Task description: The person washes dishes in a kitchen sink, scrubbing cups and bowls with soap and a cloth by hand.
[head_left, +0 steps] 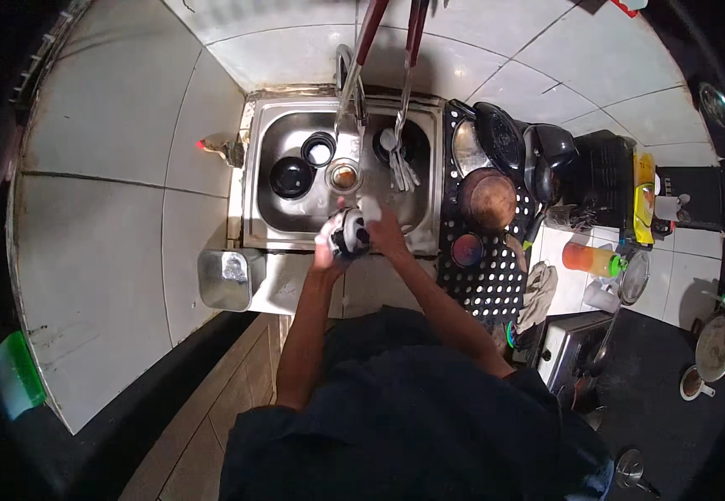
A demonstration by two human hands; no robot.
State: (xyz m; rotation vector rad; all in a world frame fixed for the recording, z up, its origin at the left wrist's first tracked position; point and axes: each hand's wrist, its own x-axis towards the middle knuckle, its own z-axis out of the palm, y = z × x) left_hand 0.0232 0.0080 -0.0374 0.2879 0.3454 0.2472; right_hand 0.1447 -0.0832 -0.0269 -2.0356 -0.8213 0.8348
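Dark-sleeved torso at six o'clock. Left hand (327, 250) gripped soapy black round bowl (347, 232) over front rim of stainless steel sink (266, 179); right hand (386, 232) clutched white sponge (370, 207) at bowl's two o'clock, touching.

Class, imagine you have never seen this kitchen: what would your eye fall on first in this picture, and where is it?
First, the two hands at the front edge of the steel sink: the left hand holds a dark, foam-covered cup, and the right hand presses against it. Next, the black perforated drying rack right of the sink, crowded with a brown pan and dark lids. Farther right, an orange bottle stands out.
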